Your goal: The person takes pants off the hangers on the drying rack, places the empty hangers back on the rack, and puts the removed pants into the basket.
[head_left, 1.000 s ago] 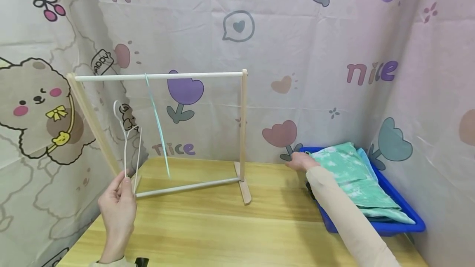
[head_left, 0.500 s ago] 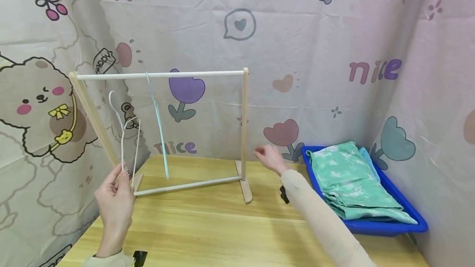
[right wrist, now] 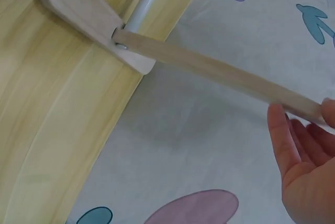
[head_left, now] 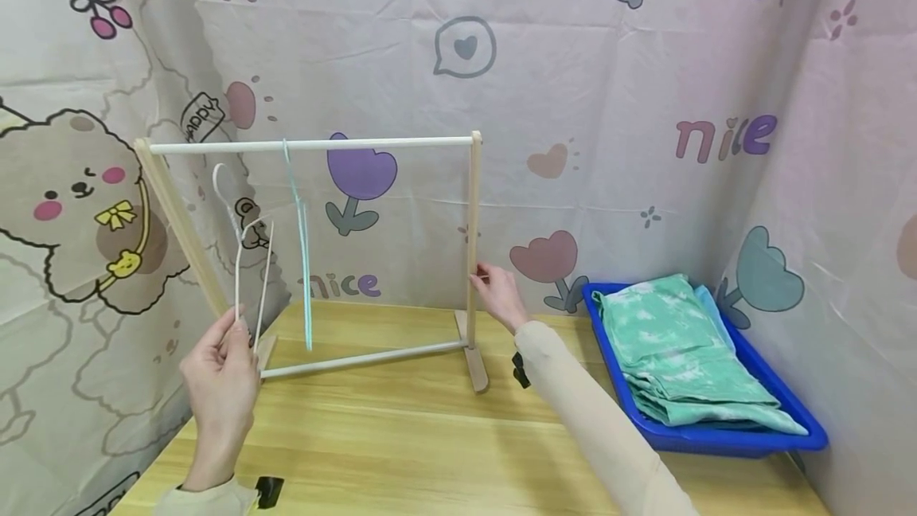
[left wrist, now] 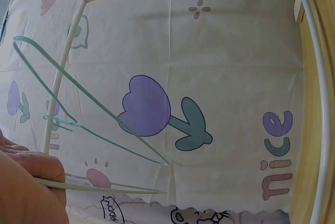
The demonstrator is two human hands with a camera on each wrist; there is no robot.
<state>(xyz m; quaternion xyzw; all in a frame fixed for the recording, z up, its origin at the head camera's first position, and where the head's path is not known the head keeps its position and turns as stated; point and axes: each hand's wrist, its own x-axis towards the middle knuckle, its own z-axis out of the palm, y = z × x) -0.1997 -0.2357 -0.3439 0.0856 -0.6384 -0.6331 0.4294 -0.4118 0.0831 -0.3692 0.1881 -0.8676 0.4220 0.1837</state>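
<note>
My left hand (head_left: 218,385) pinches a white wire clothes hanger (head_left: 238,277) by its lower part, hook upward, at the left of the rack. A light wooden clothes rack (head_left: 474,213) stands on the table with a white top rail. From that rail hangs a thin teal clothes hanger (head_left: 307,285), turned nearly edge-on in the head view. Its triangular outline shows in the left wrist view, close to the left hand (left wrist: 36,182). My right hand (head_left: 500,297) holds the rack's right post between thumb and fingers; the right wrist view shows the fingers at the post (right wrist: 209,69).
A blue plastic basket (head_left: 745,444) sits at the table's right, holding folded green-and-white tie-dye fabric (head_left: 688,349) with light blue fabric behind it. Printed cloth walls (head_left: 609,102) enclose the wooden table (head_left: 401,436) at the back and sides.
My right hand has moved left from beside the basket to the rack's right post and taken hold of it. The teal hanger has swung slightly. The white hanger has risen a little.
</note>
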